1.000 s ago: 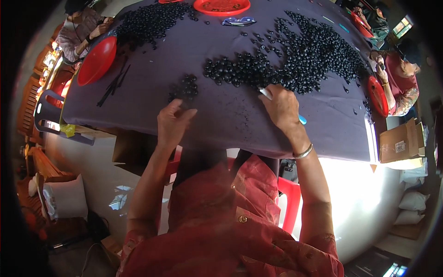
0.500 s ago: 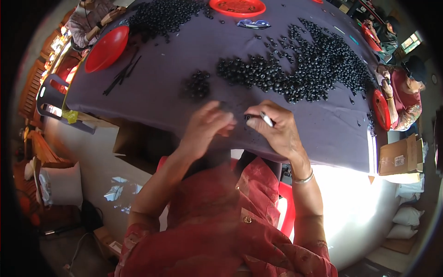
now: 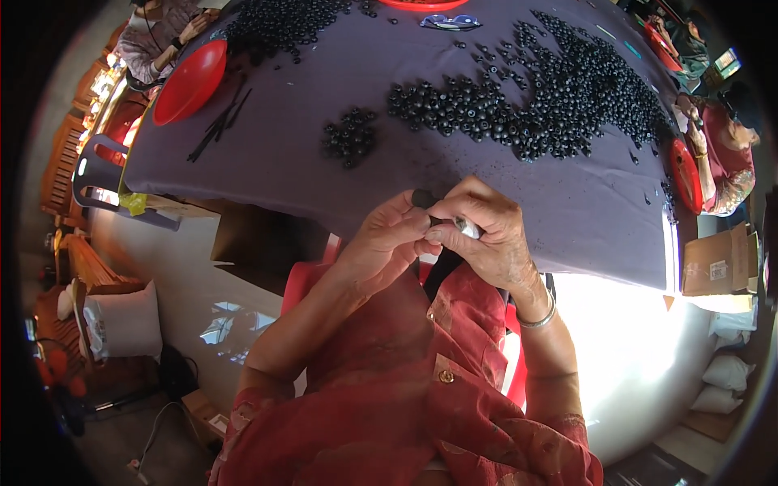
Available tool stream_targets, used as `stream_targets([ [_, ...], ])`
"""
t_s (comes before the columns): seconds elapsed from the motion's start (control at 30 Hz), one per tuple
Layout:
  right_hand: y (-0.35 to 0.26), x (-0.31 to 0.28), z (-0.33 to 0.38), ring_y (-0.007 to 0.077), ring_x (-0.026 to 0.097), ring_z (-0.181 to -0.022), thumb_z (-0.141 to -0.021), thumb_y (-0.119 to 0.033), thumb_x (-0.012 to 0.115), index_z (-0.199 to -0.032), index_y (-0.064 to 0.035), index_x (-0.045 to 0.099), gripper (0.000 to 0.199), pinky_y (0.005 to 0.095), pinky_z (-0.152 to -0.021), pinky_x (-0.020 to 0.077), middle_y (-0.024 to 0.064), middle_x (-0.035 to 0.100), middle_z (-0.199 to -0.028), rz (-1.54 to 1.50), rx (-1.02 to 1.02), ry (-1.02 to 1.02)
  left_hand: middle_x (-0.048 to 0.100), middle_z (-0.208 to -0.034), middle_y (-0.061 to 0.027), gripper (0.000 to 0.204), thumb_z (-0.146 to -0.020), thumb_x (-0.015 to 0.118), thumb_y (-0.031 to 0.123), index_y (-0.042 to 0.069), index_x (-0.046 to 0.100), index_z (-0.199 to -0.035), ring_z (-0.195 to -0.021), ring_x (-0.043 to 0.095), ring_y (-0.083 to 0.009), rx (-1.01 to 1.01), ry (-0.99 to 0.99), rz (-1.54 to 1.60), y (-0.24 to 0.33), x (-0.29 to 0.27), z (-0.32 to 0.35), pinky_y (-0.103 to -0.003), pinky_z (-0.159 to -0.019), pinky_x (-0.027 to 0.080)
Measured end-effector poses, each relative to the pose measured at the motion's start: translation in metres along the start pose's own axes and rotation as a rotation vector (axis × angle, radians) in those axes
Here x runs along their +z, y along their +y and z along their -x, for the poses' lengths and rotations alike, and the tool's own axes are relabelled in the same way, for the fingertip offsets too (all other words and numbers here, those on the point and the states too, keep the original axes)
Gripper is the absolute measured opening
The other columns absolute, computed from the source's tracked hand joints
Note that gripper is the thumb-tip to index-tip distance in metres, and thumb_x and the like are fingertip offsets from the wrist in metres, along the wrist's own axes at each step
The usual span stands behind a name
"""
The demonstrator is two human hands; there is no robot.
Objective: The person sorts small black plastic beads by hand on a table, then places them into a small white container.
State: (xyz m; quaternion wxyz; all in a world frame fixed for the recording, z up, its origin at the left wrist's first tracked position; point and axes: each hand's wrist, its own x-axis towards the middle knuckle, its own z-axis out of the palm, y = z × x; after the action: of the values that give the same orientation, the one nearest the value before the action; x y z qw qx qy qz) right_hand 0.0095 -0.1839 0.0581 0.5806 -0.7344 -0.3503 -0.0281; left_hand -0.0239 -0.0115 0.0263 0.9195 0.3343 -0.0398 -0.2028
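Note:
My left hand (image 3: 387, 241) and my right hand (image 3: 488, 228) meet fingertip to fingertip in front of my chest, at the table's near edge. Pinched between my left fingers and the right fingertips is a small black piece (image 3: 436, 220), mostly hidden. Something dark also covers the tip of my left index finger; whether it is a finger cover or another piece is unclear. A slim white-ended tool (image 3: 467, 228) lies in my right grip, its working end hidden. Ahead of my hands sits a small pile of round black parts (image 3: 350, 138), with a far larger heap of black parts (image 3: 519, 121) to its right.
A purple cloth (image 3: 275, 154) covers the table. On it are red basins (image 3: 190, 81), thin black strips (image 3: 220, 125), glasses (image 3: 450, 23) and another black heap (image 3: 279, 28). Co-workers sit at left and right. Cardboard boxes (image 3: 717, 261) stand beyond the right edge.
My left hand has moved right and closed in, so both hands now touch around the small black piece. My right hand has stayed about where it was. The view has shifted slightly.

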Motion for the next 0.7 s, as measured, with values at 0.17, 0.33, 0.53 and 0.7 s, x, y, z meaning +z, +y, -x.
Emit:
stream_targets([
  [0.17,0.009,0.006,0.001,0.0109,0.056,-0.067,-0.078,-0.005,0.074,-0.089,-0.0002,0.066,0.014,0.0267,-0.060,0.0458,0.0043,0.057,-0.078,-0.211,0.119,0.013,0.059,-0.089,-0.0006,0.014,-0.092,0.058,0.014,0.010,0.053,-0.104,-0.079,0.057,-0.0094,-0.045,-0.004,0.037,0.001,-0.002,0.000,-0.026,-0.071,0.050],
  [0.33,0.000,0.002,-0.003,0.0108,0.058,-0.073,-0.085,-0.005,0.066,-0.090,0.0011,0.066,0.007,0.0243,-0.067,0.0464,0.0048,0.059,-0.081,-0.327,0.187,0.001,0.056,-0.087,-0.0015,0.013,-0.093,0.057,0.014,0.011,0.050,-0.104,-0.078,0.054,-0.0110,-0.028,-0.047,0.050,0.003,-0.005,-0.001,-0.028,-0.071,0.050],
  [0.53,-0.006,-0.009,0.001,0.0141,0.054,-0.072,-0.086,-0.014,0.066,-0.101,-0.0005,0.062,0.020,0.0260,-0.068,0.0439,0.0073,0.058,-0.082,0.080,0.066,0.043,0.057,-0.090,-0.0034,0.008,-0.093,0.056,0.012,0.011,0.052,-0.101,-0.081,0.055,-0.0124,0.109,-0.033,0.033,0.012,0.000,0.002,-0.030,-0.073,0.050],
  [0.7,-0.011,0.000,0.002,0.0210,0.057,-0.063,-0.083,-0.014,0.068,-0.104,-0.0008,0.061,0.026,0.0284,-0.059,0.0470,0.0092,0.059,-0.082,0.265,-0.037,0.012,0.059,-0.093,-0.0025,0.006,-0.094,0.055,0.012,0.010,0.055,-0.100,-0.083,0.056,-0.0114,0.165,-0.061,0.072,0.014,0.005,0.003,-0.032,-0.077,0.049],
])
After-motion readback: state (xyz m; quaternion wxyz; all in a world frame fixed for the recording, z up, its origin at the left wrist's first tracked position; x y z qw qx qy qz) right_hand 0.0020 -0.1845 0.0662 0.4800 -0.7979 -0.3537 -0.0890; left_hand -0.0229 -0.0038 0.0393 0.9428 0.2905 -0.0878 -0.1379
